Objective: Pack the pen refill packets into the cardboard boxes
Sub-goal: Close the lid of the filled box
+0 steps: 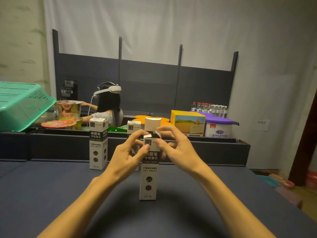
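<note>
A tall white-and-black cardboard box stands upright on the dark table in front of me, its top lid flap raised. My left hand grips the box's upper left side, thumb on the front, index finger on the left side flap. My right hand holds the upper right side and pinches the right side flap. A second closed box stands to the left. A third box stands behind my left hand, mostly hidden. No refill packets show.
Behind the table runs a dark shelf ledge. On it sit a green basket, instant noodle bowls, a yellow carton and a purple-lidded tub. A person with a headset sits beyond.
</note>
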`<move>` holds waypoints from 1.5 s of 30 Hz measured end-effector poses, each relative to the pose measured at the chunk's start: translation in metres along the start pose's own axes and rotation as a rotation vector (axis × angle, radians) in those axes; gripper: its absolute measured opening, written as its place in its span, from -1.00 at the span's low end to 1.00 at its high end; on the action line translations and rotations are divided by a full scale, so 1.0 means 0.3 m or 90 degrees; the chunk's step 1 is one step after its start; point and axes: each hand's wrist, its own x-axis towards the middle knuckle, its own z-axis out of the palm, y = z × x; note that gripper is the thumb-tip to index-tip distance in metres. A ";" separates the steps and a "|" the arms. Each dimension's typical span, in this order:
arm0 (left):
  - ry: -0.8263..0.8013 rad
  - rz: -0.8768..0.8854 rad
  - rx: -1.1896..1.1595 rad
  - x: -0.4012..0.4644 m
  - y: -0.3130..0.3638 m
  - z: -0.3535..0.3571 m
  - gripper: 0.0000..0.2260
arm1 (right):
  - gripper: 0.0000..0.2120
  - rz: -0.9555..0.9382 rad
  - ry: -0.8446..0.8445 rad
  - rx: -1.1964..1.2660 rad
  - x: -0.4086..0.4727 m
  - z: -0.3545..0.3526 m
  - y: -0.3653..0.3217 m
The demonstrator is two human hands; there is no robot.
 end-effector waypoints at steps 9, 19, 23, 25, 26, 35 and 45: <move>0.022 0.006 0.010 -0.007 0.006 0.008 -0.64 | -0.69 0.034 0.083 0.049 0.059 -0.009 -0.039; 0.050 -0.030 -0.026 -0.014 0.019 0.009 -0.57 | -0.86 -0.043 0.072 -0.032 0.051 -0.042 -0.041; 0.055 -0.049 -0.022 -0.016 0.019 0.011 -0.60 | -0.86 -0.054 0.059 -0.069 0.035 -0.043 -0.034; 0.059 -0.060 -0.020 -0.018 0.017 0.011 -0.60 | -0.88 -0.057 0.061 -0.090 0.033 -0.040 -0.030; 0.060 -0.066 -0.021 -0.020 0.017 0.011 -0.60 | -0.88 -0.059 0.063 -0.101 0.032 -0.038 -0.028; 0.047 -0.057 -0.025 -0.022 0.022 0.015 -0.59 | -0.78 -0.108 0.056 -0.222 0.013 -0.024 -0.051; 0.039 -0.052 -0.044 -0.015 0.011 0.022 -0.59 | -0.82 -0.140 0.045 -0.281 0.004 -0.017 -0.030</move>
